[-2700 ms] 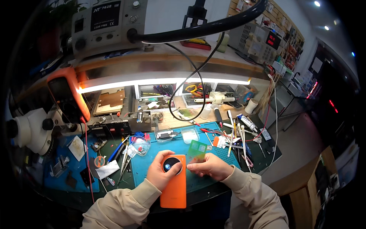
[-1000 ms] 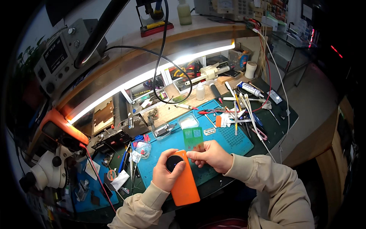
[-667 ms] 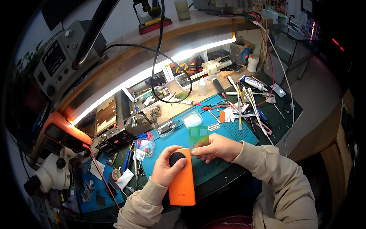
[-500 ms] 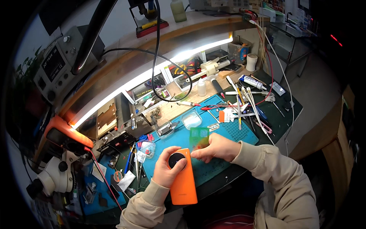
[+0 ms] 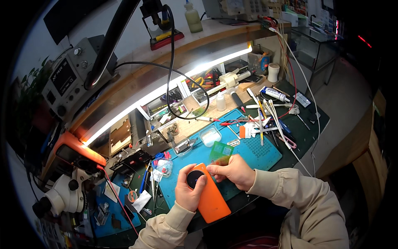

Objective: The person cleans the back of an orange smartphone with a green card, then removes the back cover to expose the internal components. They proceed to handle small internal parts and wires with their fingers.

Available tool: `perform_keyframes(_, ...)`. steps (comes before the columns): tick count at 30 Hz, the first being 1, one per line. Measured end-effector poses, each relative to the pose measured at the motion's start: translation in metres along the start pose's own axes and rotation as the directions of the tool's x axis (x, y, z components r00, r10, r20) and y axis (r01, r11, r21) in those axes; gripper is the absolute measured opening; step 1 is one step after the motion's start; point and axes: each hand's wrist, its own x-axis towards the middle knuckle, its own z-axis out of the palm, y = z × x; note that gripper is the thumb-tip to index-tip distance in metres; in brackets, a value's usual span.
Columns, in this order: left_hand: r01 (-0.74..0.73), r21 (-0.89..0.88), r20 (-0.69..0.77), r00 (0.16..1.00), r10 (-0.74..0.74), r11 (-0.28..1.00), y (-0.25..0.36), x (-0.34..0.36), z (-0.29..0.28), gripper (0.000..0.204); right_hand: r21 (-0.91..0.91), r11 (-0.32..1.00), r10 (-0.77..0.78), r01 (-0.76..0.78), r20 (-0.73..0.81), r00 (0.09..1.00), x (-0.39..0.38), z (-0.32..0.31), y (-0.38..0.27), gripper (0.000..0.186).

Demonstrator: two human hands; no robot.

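At workbench [image 5: 300, 135]: left fingers [image 5: 200, 184] grip phone [image 5: 213, 200], right fingers [image 5: 218, 169] pinch green card [image 5: 221, 152].

Left hand [image 5: 189, 191] curled in grip; right hand [image 5: 237, 172] pinching nearby.

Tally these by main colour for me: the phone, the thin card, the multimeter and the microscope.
Orange: 2, the phone in the left hand and the multimeter
Green: 1, the thin card in the right hand
White: 1, the microscope
Total: 4
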Motion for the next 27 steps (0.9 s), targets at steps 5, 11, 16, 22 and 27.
perform_keyframes(5, 0.067, -0.019, 0.091, 0.994, -0.065, 0.998, 0.003, 0.001, -0.006, 0.045, -0.020, 1.000, 0.019, -0.018, 0.033, 0.999, 0.003, -0.006, 0.002, 0.021)
perform_keyframes(11, 0.133, -0.002, 0.208, 0.970, -0.129, 0.991, 0.000, 0.005, -0.012, 0.046, -0.109, 0.991, 0.091, -0.080, 0.104, 0.990, 0.007, -0.018, -0.005, 0.024)
perform_keyframes(16, 0.180, 0.026, 0.282, 0.942, -0.180, 0.983, 0.005, 0.006, -0.014, 0.047, -0.365, 0.924, 0.200, -0.113, 0.211, 0.957, 0.015, -0.030, -0.029, 0.029)
perform_keyframes(22, 0.100, 0.150, 0.335, 0.931, -0.145, 0.984, 0.017, 0.011, -0.016, 0.050, -0.669, 0.737, 0.335, -0.096, 0.239, 0.912, 0.028, -0.028, -0.059, 0.036)
perform_keyframes(27, 0.076, 0.225, 0.378, 0.912, -0.159, 0.971, 0.018, 0.013, -0.017, 0.060, -0.845, 0.535, 0.452, 0.001, 0.287, 0.845, 0.042, -0.018, -0.081, 0.036)
